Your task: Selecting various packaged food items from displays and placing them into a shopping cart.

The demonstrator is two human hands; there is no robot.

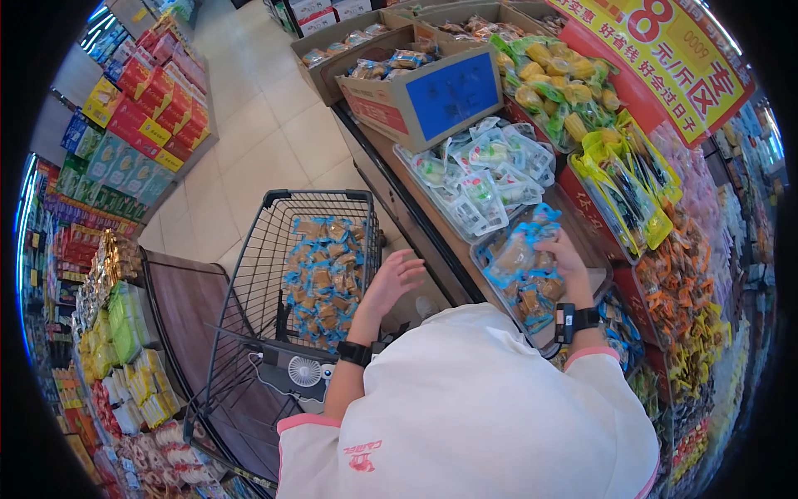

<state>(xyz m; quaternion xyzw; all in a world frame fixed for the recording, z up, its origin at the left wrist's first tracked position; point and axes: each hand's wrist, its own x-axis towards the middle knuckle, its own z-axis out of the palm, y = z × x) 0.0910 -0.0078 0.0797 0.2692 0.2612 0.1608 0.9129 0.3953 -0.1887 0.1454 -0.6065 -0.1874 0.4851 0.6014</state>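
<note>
My right hand (566,254) grips several blue-and-clear wrapped snack packets (520,256), brown inside, above a clear plastic tray (598,280). More packets of the same kind (536,299) lie in that tray. To the left, my left hand (394,284) hangs in the air with its fingers apart, holding nothing. It is beside the right side of a dark wire shopping cart (249,274). Inside the cart, a wide heap of the blue-wrapped snacks (327,268) covers part of the basket. Each wrist wears a black band.
A tray of white-wrapped packets (489,165) adjoins the snack tray. Behind it are cardboard boxes (452,93) and bagged corn cobs (573,93). A small white fan (305,372) sits on the cart's handle end. Tiled floor (268,137) runs beyond; stacked cartons (146,106) stand left.
</note>
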